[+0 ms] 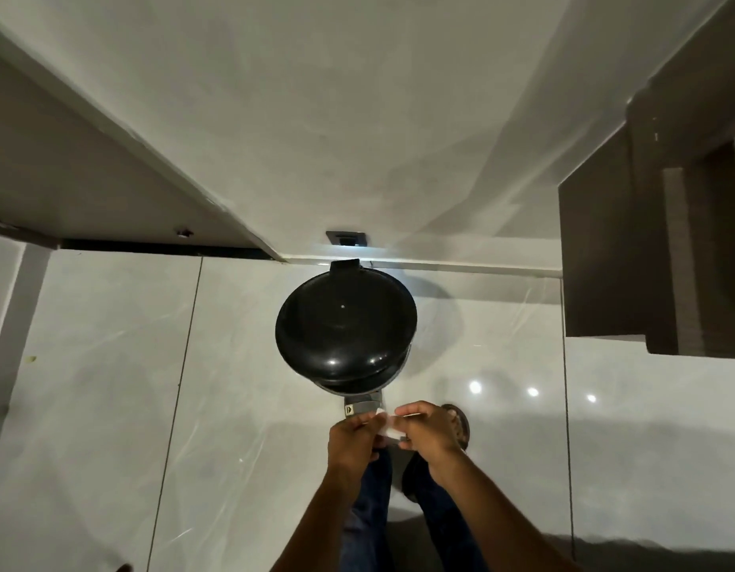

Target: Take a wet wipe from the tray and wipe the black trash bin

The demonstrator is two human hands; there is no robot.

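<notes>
A round black trash bin (346, 324) with a shiny closed lid stands on the pale floor against the white wall. Its grey foot pedal (359, 406) points toward me. Just in front of the pedal, both my hands meet over a small white wet wipe (389, 425). My left hand (351, 441) pinches its left edge and my right hand (427, 429) grips its right side. The wipe is bunched between my fingers, below and apart from the bin. No tray is in view.
A dark brown cabinet (629, 249) juts out at the right. A grey ledge (68, 167) runs along the left wall. A small dark wall plate (347, 238) sits above the bin. My sandalled foot (458, 423) and jeans (369, 509) are under my hands.
</notes>
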